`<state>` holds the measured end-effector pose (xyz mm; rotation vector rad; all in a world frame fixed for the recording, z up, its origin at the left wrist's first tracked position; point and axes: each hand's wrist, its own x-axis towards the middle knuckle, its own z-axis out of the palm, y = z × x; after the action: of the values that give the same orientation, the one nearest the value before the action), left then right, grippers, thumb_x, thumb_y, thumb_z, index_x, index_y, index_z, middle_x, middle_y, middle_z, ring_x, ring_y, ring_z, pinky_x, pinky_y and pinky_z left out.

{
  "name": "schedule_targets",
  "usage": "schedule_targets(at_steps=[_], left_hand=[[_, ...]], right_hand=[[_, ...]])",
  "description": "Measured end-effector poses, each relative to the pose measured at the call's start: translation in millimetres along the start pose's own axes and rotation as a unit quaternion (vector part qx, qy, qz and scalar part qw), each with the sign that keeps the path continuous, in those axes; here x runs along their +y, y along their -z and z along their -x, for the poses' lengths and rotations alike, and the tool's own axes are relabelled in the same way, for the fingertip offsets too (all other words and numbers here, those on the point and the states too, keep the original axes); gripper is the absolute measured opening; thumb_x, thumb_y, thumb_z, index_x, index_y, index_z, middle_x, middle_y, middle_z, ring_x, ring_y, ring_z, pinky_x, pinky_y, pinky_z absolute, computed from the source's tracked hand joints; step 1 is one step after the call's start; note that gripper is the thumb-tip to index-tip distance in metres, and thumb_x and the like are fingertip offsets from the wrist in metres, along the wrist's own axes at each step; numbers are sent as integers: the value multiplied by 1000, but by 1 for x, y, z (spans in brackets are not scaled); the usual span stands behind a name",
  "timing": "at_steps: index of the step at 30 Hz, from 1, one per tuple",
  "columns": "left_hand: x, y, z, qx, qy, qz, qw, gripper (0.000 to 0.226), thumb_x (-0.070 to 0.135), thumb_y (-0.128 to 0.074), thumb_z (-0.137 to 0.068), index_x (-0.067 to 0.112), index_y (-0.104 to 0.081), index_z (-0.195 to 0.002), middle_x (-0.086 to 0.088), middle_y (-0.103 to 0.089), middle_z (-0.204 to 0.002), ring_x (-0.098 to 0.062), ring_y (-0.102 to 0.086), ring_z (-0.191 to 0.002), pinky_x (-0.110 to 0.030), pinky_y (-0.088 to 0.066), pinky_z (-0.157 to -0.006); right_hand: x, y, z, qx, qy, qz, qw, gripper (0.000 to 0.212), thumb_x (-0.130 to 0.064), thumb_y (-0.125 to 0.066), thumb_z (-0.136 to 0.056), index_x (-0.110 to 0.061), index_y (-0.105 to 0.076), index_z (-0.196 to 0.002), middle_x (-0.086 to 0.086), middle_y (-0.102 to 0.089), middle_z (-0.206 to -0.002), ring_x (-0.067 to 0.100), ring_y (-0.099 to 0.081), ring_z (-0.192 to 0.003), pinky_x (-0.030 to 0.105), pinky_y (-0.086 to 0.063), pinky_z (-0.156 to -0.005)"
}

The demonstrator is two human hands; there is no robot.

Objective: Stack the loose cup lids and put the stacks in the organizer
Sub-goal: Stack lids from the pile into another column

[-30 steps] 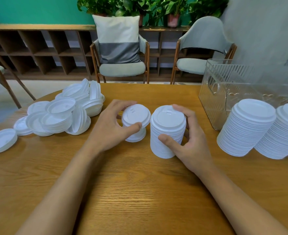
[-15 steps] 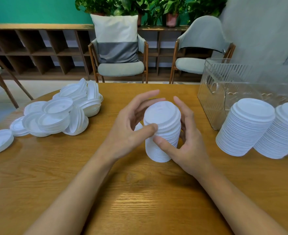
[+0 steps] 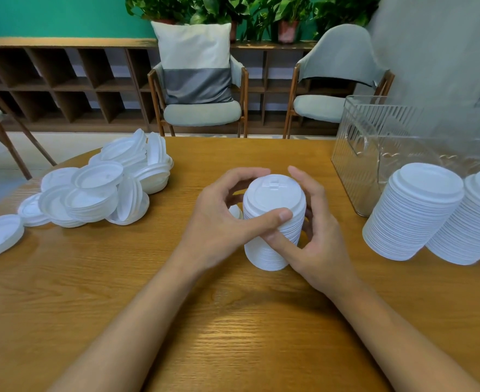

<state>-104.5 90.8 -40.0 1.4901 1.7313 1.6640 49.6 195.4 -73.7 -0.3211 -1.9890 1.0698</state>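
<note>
Both hands on the lid stack (image 3: 272,222) mid-bench (image 3: 233,335): left hand (image 3: 219,224) and right hand (image 3: 315,239) fingers curled round it, loose lids (image 3: 97,190) left of it.

Our two bare arms reach forward and our hands meet in the middle. Our left hand (image 3: 219,224) and right hand (image 3: 319,241) curl round the stack of lids (image 3: 275,193) from both sides. Our left thumb lies across its front.
</note>
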Motion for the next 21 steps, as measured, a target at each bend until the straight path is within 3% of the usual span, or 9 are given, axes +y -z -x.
schedule_targets(at_steps=[4,8,12,16,21], left_hand=[[-2,-1,1,0,5,-5,1000,60,41,-92,-72,27,-69,-126,9,-72,-121,-13,-65,-122,-39,-55,-100],[-3,-1,1,-21,10,-18,1000,64,44,-90,-73,28,-65,-130,11,-70,-125,-11,-63,-125,-45,-54,-102],[-11,26,-3,-71,15,-36,997,64,56,-72,-84,32,-60,-142,13,-63,-140,-9,-55,-137,-45,-47,-112],[-33,59,-7,-41,44,-185,981,73,75,-66,-79,41,-58,-143,25,-60,-139,5,-52,-132,-35,-47,-108],[-54,66,-7,-114,94,-321,935,102,89,-71,-61,37,-54,-147,19,-57,-136,0,-56,-116,-30,-47,-101]], right_hand=[[-1,1,1,-12,5,7,1000,75,-44,-80,-85,-36,-41,-149,-20,-56,-143,19,-58,-133,42,-55,-102],[1,3,2,-39,-7,14,999,79,-46,-82,-83,-41,-37,-148,-21,-55,-141,14,-58,-130,36,-55,-101],[4,5,2,-42,-9,35,998,80,-51,-80,-81,-47,-34,-146,-30,-49,-143,7,-54,-133,31,-52,-103],[4,6,1,-32,-16,40,999,80,-54,-79,-81,-48,-33,-146,-36,-47,-142,2,-51,-134,17,-47,-101],[4,5,0,-31,-19,42,998,80,-56,-78,-80,-50,-32,-146,-37,-45,-142,-1,-49,-136,17,-46,-103]])
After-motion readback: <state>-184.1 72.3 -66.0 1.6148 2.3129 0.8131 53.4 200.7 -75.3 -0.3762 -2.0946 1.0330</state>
